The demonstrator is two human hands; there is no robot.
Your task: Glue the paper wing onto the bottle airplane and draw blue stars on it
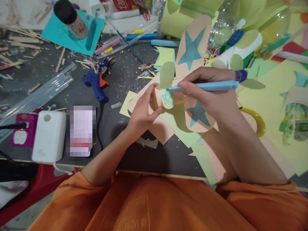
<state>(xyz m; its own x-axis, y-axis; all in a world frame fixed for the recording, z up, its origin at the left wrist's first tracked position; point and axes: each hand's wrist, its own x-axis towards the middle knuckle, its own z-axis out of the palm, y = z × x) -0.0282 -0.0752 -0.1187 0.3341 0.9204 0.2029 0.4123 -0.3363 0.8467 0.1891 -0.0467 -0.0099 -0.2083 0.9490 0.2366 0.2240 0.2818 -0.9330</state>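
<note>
My right hand [207, 91] is closed round a light blue marker [211, 86], whose tip rests on a small pale green paper oval [167, 100] bearing a blue star outline. My left hand [144, 107] pinches that oval from the left, fingers curled and thumb pressing its edge. A second green oval [167, 74] stands up just behind it. Beneath both hands lie peach paper ovals with filled blue stars [199, 115], another [191, 48] farther back, on pale green sheets.
A blue glue gun [96, 84] lies left of the papers, its cord running towards me. A white adapter [48, 136] and a phone [80, 131] sit at the near left. Glue sticks, wood scraps, plastic bottles [223, 22] and coloured paper crowd the dark table [125, 80].
</note>
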